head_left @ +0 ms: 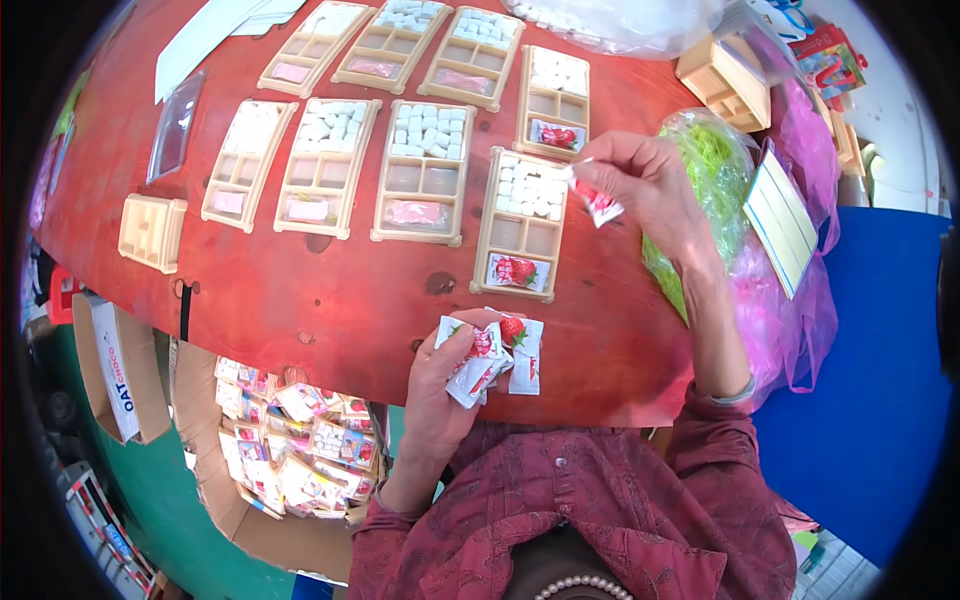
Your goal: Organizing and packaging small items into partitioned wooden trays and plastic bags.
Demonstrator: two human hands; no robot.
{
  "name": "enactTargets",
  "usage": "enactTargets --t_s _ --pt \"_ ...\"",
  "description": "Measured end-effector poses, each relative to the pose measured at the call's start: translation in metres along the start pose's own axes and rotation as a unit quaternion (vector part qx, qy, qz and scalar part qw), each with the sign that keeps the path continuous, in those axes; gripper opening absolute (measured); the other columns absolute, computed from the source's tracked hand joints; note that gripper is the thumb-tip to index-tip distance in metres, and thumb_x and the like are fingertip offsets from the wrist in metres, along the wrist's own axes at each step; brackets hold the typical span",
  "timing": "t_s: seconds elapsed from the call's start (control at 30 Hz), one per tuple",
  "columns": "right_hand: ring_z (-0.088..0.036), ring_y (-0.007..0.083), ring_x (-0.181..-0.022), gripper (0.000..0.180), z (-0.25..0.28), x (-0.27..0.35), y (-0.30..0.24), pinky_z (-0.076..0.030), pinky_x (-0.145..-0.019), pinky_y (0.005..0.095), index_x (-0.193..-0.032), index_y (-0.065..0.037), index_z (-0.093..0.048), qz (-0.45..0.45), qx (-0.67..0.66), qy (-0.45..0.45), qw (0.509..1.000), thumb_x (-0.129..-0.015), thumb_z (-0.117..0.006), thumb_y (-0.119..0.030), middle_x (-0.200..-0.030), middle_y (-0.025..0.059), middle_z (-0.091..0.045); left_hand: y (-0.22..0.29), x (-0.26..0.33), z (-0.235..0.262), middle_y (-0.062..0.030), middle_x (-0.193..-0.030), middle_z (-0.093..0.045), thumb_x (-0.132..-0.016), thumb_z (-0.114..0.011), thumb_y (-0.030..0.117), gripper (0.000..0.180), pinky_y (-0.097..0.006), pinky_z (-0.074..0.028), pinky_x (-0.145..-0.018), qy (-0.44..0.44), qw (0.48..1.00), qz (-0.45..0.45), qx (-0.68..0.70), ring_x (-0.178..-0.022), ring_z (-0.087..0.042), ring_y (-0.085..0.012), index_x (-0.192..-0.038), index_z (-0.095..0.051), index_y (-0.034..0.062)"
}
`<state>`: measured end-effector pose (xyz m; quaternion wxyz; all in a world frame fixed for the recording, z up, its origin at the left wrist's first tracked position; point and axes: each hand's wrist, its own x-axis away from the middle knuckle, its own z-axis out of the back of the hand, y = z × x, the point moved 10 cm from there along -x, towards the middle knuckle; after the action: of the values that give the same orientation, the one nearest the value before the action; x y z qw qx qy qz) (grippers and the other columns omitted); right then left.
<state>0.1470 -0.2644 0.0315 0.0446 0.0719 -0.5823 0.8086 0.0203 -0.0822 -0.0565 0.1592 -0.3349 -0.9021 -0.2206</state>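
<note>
Single strawberry-print sachet (pixel 598 203) pinched at its top between the right hand (pixel 645 178) fingertips, hanging just right of the nearest compartment tray (pixel 522 222), likely so it can drop flat into a slot. That tray has white cubes in its upper section and one sachet already at the bottom. Left hand (pixel 450 380) is closed around a fanned bunch of sachets (pixel 492 358) below the tray, kept ready as stock. More filled trays (pixel 420 170) lie left of it in rows on a red table (pixel 330 300). Green shredded filler in a bag (pixel 710 170) right of it. Carton of packets (pixel 290 450) below, probably on the floor.
</note>
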Motion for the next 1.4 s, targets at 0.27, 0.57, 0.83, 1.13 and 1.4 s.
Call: enactTargets --t_s 0.27,0.57,0.83,1.13,1.4 --pt "-0.056 0.0062 -0.070 0.015 -0.076 0.041 -0.022 -0.046 -0.064 0.0216 -0.094 0.004 -0.063 0.004 -0.022 -0.206 0.978 -0.085 -0.055 -0.005 -0.075 0.0022 -0.063 0.010 -0.003 -0.010 -0.0147 -0.105 -0.061 -0.090 -0.052 0.013 0.027 -0.030 -0.056 -0.071 0.029 0.998 -0.014 -0.053 -0.088 -0.063 -0.0165 -0.112 -0.053 -0.0029" --pt "-0.059 0.0116 -0.068 0.017 -0.100 0.051 -0.032 -0.047 -0.062 0.0266 -0.094 0.004 -0.059 0.023 0.125 -0.227 0.966 -0.084 -0.056 -0.010 -0.069 0.0110 -0.060 0.012 -0.011 -0.007 -0.0113 -0.096 -0.062 -0.087 -0.057 0.009 0.021 -0.031 -0.060 -0.062 0.027 0.996 -0.039 -0.079 -0.082 -0.065 -0.0182 -0.105 -0.055 -0.0007" --pt "-0.057 0.0085 -0.074 0.015 -0.085 0.055 -0.015 -0.046 -0.065 0.0240 -0.096 0.004 -0.058 -0.039 0.043 -0.195 0.979 -0.082 -0.058 -0.002 -0.077 0.0043 -0.061 0.016 -0.011 -0.002 -0.0101 -0.093 -0.062 -0.088 -0.055 0.009 0.012 -0.032 -0.060 -0.058 0.058 0.995 -0.066 -0.038 -0.079 -0.066 -0.0195 -0.098 -0.056 0.0021" --pt "-0.051 0.0042 -0.068 0.007 -0.091 0.049 -0.011 -0.042 -0.060 0.0201 -0.088 0.003 -0.060 -0.061 -0.043 -0.217 0.973 -0.082 -0.059 0.000 -0.074 0.0005 -0.058 0.024 -0.009 0.001 -0.0093 -0.091 -0.062 -0.089 -0.054 0.008 0.007 -0.031 -0.059 -0.057 0.050 0.996 -0.072 -0.035 -0.079 -0.065 -0.0192 -0.093 -0.056 0.0027" --pt "-0.049 0.0059 -0.063 0.008 -0.098 -0.014 -0.040 -0.039 -0.055 0.0234 -0.082 0.004 -0.060 0.137 0.070 -0.050 0.987 -0.081 -0.059 -0.004 -0.067 0.0029 -0.057 0.040 0.005 0.013 -0.0103 -0.091 -0.062 -0.091 -0.049 0.012 0.016 -0.032 -0.059 -0.058 0.086 0.990 -0.105 -0.034 -0.078 -0.065 -0.0189 -0.101 -0.057 0.0015"
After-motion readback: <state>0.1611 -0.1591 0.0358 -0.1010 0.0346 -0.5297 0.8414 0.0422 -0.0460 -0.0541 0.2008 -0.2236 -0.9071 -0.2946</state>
